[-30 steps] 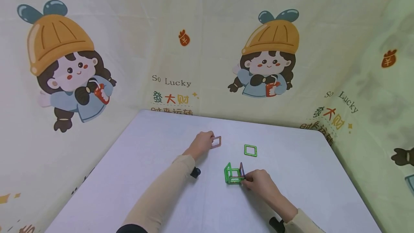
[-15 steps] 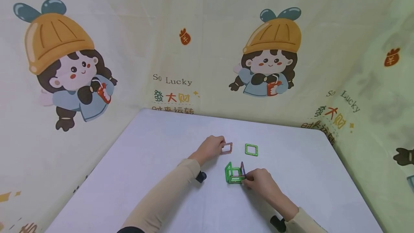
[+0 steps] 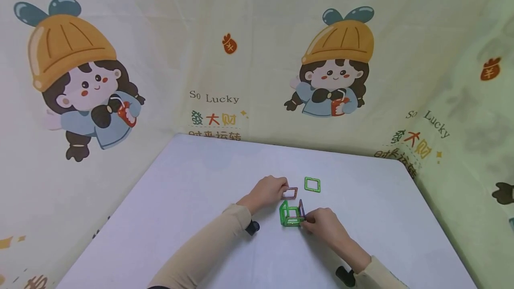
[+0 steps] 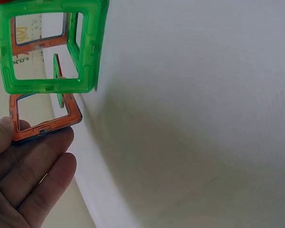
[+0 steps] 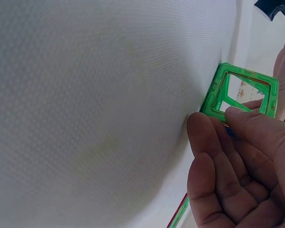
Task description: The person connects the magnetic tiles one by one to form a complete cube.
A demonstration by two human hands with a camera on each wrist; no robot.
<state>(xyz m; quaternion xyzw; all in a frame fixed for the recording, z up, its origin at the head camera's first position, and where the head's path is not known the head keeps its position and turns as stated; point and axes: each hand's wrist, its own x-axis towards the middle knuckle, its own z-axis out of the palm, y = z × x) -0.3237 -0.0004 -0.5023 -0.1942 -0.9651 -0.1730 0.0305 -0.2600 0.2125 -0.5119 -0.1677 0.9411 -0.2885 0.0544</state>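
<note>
My left hand pinches an orange square magnetic tile by its edge, between thumb and fingers. The tile is just behind a small open frame of magnetic tiles on the table; whether they touch cannot be told. Green tiles make up the base and left side, and a darker reddish tile stands upright on the right. My right hand grips the frame's lower right corner; in the right wrist view its thumb presses near a green tile. The pinching fingertips are partly hidden.
A loose green square tile lies flat behind the frame, toward the back of the white table. Printed cloth hangs around the table's back and sides. A dark device is strapped to each wrist.
My left hand has brought the orange tile rightward and nearer, from the back left to just behind the frame. My right hand stays at the frame's corner.
</note>
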